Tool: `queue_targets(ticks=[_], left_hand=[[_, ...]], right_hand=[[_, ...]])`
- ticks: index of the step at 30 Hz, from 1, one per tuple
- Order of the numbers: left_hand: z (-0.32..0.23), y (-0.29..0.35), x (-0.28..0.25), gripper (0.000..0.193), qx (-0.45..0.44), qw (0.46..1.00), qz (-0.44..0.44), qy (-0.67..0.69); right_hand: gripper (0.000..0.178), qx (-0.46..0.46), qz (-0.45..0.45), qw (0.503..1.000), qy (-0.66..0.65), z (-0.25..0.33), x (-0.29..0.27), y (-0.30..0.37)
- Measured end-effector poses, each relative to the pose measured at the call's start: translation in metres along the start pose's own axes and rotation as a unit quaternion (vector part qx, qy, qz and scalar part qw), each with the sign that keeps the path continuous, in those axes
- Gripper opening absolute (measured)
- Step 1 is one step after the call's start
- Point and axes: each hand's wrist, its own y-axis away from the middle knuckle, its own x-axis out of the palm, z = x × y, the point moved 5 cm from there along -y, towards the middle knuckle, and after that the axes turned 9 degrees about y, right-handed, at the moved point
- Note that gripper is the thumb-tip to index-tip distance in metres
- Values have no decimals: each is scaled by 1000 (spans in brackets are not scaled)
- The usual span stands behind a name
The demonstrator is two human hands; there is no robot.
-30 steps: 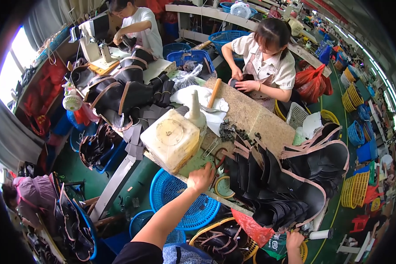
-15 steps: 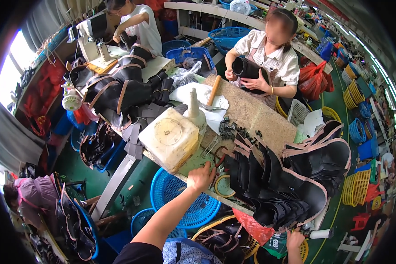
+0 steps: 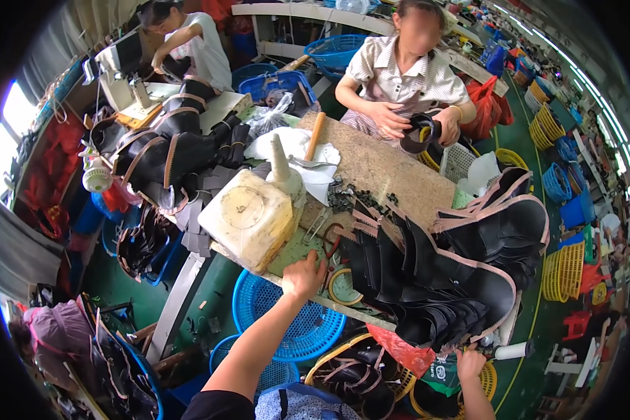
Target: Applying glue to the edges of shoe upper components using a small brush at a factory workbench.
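At the near table edge, my left hand (image 3: 304,275) rests with fingers extended and nothing visible in them. Scissors with dark red handles (image 3: 331,241) and a yellowish tape roll (image 3: 344,287) lie just beyond and beside it. My right hand (image 3: 470,362) is closed at the table's near right corner, below a stack of black boot uppers (image 3: 434,287) with pinkish zigzag edging. What its fingers hold is too small to make out. A white roll (image 3: 514,351) sits beside that hand. A stained white plastic container (image 3: 248,217) stands left of the scissors.
Across the table (image 3: 378,161), a person (image 3: 406,84) handles a black boot piece. Another works at a sewing machine (image 3: 122,84). A hammer (image 3: 316,136) lies on white cloth. Blue baskets (image 3: 315,343) and yellow baskets (image 3: 493,381) holding dark pieces stand below the table edge.
The view has shifted, moving the table leftward and upward in the picture. The person opposite has lowered and turned the black boot piece. My hands remain at about the same table spots.
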Motion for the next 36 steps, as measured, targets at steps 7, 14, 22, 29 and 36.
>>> queue_targets(ticks=[7,14,22,29,36], left_hand=[[5,0,0,29,17,999,-33,-18],[3,-1,-1,27,10,1000,-17,-8],[5,0,-1,27,-18,999,37,-19],[5,-2,1,30,-57,989,121,-70],[15,3,-3,38,17,998,-58,12]], right_hand=[[67,-9,-48,998,-40,5,-12,-1],[68,-8,-41,999,-12,5,-12,1],[68,0,-36,999,-12,8,-13,1],[79,-2,-42,999,9,1,3,1],[68,-2,-30,1000,0,6,-5,-4]])
